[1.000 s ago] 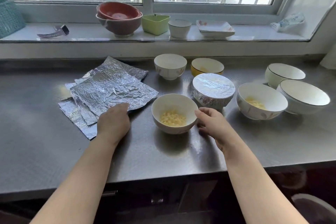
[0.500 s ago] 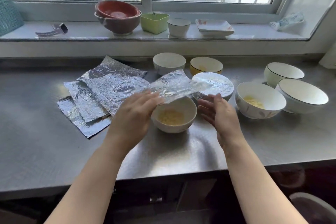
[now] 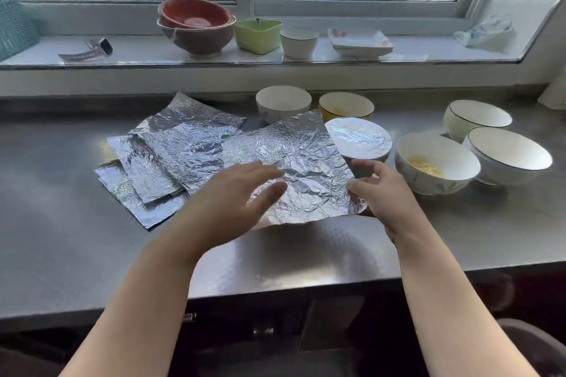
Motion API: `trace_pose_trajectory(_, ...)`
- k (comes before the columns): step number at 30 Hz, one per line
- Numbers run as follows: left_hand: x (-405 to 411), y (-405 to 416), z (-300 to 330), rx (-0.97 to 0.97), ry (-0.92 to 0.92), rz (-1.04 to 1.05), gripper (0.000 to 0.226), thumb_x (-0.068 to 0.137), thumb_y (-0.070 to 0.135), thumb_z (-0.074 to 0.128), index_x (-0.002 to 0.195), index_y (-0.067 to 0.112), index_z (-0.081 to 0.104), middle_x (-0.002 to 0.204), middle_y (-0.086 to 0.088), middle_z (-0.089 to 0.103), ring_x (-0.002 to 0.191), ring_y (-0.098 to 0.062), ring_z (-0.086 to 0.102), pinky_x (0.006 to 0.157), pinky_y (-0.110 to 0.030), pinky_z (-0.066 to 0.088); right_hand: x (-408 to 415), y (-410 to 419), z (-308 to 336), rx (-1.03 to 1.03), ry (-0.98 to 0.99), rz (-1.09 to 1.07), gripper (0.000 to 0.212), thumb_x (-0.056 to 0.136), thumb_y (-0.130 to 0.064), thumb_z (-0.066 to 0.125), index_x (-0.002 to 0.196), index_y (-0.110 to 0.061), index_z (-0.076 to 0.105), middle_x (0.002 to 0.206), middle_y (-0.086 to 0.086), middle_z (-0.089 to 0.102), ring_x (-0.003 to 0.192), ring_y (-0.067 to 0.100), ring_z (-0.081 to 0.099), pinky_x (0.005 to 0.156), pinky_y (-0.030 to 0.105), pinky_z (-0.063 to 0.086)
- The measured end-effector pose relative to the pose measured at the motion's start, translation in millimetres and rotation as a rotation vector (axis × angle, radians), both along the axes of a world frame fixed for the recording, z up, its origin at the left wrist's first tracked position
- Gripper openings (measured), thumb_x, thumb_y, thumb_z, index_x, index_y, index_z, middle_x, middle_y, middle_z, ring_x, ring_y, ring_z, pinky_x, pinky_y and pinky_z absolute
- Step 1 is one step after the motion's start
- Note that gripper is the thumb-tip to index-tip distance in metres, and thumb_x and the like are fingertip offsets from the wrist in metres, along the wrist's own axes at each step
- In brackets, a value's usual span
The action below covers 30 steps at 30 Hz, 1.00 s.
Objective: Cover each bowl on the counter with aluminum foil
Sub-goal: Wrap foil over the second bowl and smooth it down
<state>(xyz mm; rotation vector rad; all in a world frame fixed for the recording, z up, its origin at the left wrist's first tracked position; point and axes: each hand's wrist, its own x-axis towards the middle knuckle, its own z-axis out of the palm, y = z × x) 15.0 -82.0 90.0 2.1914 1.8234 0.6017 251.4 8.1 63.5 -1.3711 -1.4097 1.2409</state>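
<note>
foil sheet [image 3: 294, 168] draped loose beside the covered bowl [image 3: 358, 139]; left hand [image 3: 232, 202] flat on top, right hand [image 3: 379, 190] pinching its edge. uneven tugging could tear it or leave it off-centre.

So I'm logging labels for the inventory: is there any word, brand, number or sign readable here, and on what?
None can be read. The bowls, foil and counter carry no text. The packet on the sill has print too blurred to read.

- Crinkled foil sheet [image 3: 294, 159] lies spread, probably hiding a bowl beneath.
- Foil-covered bowl [image 3: 358, 139] stands just right.
- Spare foil sheets [image 3: 165, 159] lie stacked left.
</note>
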Motion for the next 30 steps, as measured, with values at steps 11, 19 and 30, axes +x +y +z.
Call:
trace_pose_trajectory(11, 27.7, 73.8, -26.2, -0.215, 0.382, 0.025, 0.063, 0.104, 0.048, 0.014, 0.156, 0.019, -0.003, 0.164, 0.000, -0.010, 0.151, -0.017, -0.008, 0.122, -0.039, -0.001, 9.8, -5.3, 0.7, -0.115, -0.044, 0.007, 0.040, 0.089, -0.004, 0.059, 0.126, -0.016, 0.052, 0.098, -0.001, 0.061, 0.083, 0.010, 0.060, 0.059, 0.029, 0.057)
trace_pose_trajectory(19, 27.4, 73.6, -28.7, -0.246, 0.392, -0.002, 0.064, 0.103, 0.052, 0.012, 0.156, 0.021, -0.005, 0.163, 0.002, -0.015, 0.150, -0.016, -0.012, 0.121, -0.037, -0.006, 0.8, 8.6, 25.5, 0.367, -0.576, -0.069, 0.048, 0.093, -0.029, 0.058, 0.139, -0.020, 0.044, 0.123, -0.005, 0.061, 0.112, 0.017, 0.059, 0.095, 0.037, 0.046)
trace_pose_trajectory(30, 18.7, 76.6, -30.6, -0.201, 0.404, -0.003, 0.065, 0.100, 0.051, 0.016, 0.155, 0.030, -0.010, 0.164, 0.007, -0.010, 0.151, -0.026, -0.008, 0.121, -0.042, 0.001, -58.2, 46.1, -0.6, 0.447, -0.974, 0.677, 0.087, 0.091, -0.066, 0.031, 0.156, -0.014, 0.009, 0.164, 0.009, 0.002, 0.152, 0.020, 0.000, 0.123, 0.039, 0.004)
